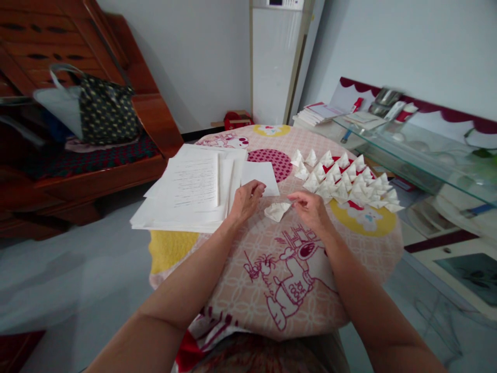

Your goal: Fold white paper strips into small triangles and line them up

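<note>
A small folded piece of white paper (275, 211) lies on the patterned tablecloth between my two hands. Just left of it, my left hand (247, 201) rests by the edge of a blank white sheet (261, 176), fingers curved and apart, with nothing visible in them. On the other side, my right hand (311, 210) is held with loosely bent fingers, its tips beside the folded paper's right corner; whether they touch it I cannot tell. Rows of peaked folded paper pieces (341, 181) stand on the table beyond my right hand.
Stacked papers (186, 186), the top one with writing, cover the table's left side. The round table's cloth (248, 280) has cartoon figures. At right stands a glass-topped cabinet (427, 160) with items on it. A wooden bench (151, 124) with bags (108, 109) is at left.
</note>
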{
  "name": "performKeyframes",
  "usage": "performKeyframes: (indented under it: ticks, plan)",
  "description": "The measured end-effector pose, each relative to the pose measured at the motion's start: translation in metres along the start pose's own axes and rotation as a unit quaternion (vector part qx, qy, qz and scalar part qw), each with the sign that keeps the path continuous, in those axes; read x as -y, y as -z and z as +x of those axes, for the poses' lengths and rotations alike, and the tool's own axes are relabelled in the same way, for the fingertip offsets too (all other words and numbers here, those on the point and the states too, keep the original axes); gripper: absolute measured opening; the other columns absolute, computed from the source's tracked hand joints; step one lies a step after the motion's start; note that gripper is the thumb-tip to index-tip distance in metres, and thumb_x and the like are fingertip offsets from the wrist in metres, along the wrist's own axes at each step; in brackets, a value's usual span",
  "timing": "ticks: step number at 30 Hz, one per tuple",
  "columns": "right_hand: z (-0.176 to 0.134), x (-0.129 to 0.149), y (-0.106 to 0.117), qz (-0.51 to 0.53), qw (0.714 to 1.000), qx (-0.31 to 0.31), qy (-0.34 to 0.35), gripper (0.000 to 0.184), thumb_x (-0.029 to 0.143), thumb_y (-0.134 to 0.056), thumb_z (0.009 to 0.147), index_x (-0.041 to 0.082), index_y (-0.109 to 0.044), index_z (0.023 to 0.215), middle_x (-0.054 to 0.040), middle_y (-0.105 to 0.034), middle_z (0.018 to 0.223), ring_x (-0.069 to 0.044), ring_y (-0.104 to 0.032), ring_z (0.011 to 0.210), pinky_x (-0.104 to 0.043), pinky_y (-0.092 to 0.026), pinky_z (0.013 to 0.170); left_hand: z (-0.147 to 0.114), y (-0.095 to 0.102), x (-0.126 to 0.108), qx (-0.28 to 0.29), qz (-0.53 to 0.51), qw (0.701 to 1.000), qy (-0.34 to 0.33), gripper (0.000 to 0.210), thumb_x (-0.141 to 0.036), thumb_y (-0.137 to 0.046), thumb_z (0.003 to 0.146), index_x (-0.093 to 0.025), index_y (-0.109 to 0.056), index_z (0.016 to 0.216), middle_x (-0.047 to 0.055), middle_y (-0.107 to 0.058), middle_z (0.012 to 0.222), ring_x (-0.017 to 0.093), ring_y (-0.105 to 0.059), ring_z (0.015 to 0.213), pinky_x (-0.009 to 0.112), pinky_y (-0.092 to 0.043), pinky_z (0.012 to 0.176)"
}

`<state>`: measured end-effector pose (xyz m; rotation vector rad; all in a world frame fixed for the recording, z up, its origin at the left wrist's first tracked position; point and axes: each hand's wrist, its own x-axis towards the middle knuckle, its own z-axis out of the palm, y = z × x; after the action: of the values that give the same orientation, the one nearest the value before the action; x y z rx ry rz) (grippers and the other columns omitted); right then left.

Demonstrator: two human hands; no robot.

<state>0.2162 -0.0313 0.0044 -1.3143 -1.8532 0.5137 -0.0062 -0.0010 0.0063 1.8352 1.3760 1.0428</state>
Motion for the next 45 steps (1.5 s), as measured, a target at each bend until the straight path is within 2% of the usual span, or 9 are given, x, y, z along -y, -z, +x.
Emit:
performKeyframes:
  ticks: [2,5,14,21,25,29,34,37,45]
  plan:
    - [0.001,0.002,0.0,0.003,0.999,0.033,0.031,0.042,0.003,-0.049,0.075,0.02,-0.078,0.101,-0.006,-0.077,0.103,-0.019,-0.07,0.09,-0.03,-0.054,0.081,0.0,-0.001,0.0,0.004,-0.008,1.0,0.008,0.039,-0.04,-0.04,0.099,-0.015,-0.069,0.101,0.009,-0.074,0.093,0.018,-0.068,0.083,0.026,-0.054,0.07]
    - [0.001,0.003,-0.003,-0.008,0.997,0.071,0.04,0.042,0.0,-0.051,0.074,0.022,-0.079,0.096,-0.0059,-0.077,0.104,-0.019,-0.07,0.095,-0.031,-0.053,0.084,-0.001,-0.002,-0.001,0.01,-0.005,1.0,0.016,0.037,-0.04,-0.042,0.097,-0.016,-0.07,0.101,0.009,-0.074,0.091,0.018,-0.068,0.08,0.026,-0.054,0.069]
    - [0.0,0.006,-0.002,-0.067,0.993,0.093,0.026,0.021,0.004,-0.062,0.078,0.018,-0.077,0.084,-0.0043,-0.076,0.085,-0.016,-0.066,0.077,-0.027,-0.047,0.076,0.0,0.0,-0.003,0.017,0.018,0.999,0.032,0.033,-0.038,-0.049,0.092,-0.015,-0.071,0.098,0.007,-0.073,0.081,0.018,-0.067,0.072,0.026,-0.051,0.065]
    - [0.0,0.007,0.002,-0.081,0.995,0.054,0.004,0.014,0.014,-0.061,0.082,0.018,-0.075,0.078,-0.0028,-0.074,0.079,-0.015,-0.063,0.07,-0.025,-0.044,0.069,0.003,-0.004,0.009,0.022,0.011,0.999,0.035,0.036,-0.041,-0.046,0.092,-0.015,-0.071,0.094,0.007,-0.073,0.077,0.018,-0.067,0.07,0.026,-0.05,0.063]
    - [-0.006,0.004,0.026,-0.14,0.989,-0.019,-0.049,0.018,0.017,-0.058,0.081,0.019,-0.074,0.073,-0.0022,-0.071,0.069,-0.017,-0.062,0.065,-0.026,-0.043,0.064,0.004,-0.004,0.012,0.023,0.019,0.999,0.033,0.032,-0.04,-0.05,0.091,-0.016,-0.071,0.091,0.006,-0.073,0.075,0.018,-0.067,0.07,0.026,-0.05,0.065]
    - [-0.026,0.004,0.065,-0.201,0.969,-0.113,-0.088,0.021,0.023,-0.057,0.081,0.018,-0.076,0.072,-0.0053,-0.071,0.068,-0.02,-0.063,0.064,-0.029,-0.043,0.064,0.004,-0.002,0.007,0.025,0.04,0.999,0.027,0.027,-0.035,-0.053,0.088,-0.016,-0.073,0.09,0.004,-0.073,0.072,0.017,-0.065,0.065,0.027,-0.049,0.067]
    - [-0.055,0.008,0.093,-0.333,0.918,-0.153,-0.153,0.023,0.028,-0.058,0.081,0.019,-0.078,0.071,-0.0095,-0.071,0.066,-0.022,-0.06,0.062,-0.032,-0.037,0.06,0.004,-0.003,0.007,0.026,0.058,0.998,0.009,0.023,-0.029,-0.056,0.085,-0.017,-0.075,0.09,0.004,-0.073,0.073,0.018,-0.064,0.067,0.029,-0.05,0.072]
    - [-0.059,0.006,0.092,-0.39,0.893,-0.118,-0.192,0.024,0.023,-0.058,0.08,0.018,-0.079,0.072,-0.0125,-0.072,0.068,-0.023,-0.059,0.063,-0.033,-0.033,0.059,0.005,-0.004,0.009,0.026,0.058,0.998,0.012,0.024,-0.027,-0.056,0.083,-0.016,-0.076,0.091,0.005,-0.074,0.075,0.018,-0.065,0.068,0.029,-0.05,0.072]
    - [-0.047,-0.002,0.081,-0.439,0.86,-0.029,-0.26,0.027,0.019,-0.055,0.087,0.016,-0.082,0.084,-0.0146,-0.076,0.081,-0.023,-0.064,0.072,-0.031,-0.031,0.059,0.006,-0.003,0.008,0.033,0.073,0.996,0.025,0.025,-0.023,-0.058,0.081,-0.016,-0.077,0.095,0.005,-0.078,0.085,0.018,-0.067,0.074,0.029,-0.052,0.076]
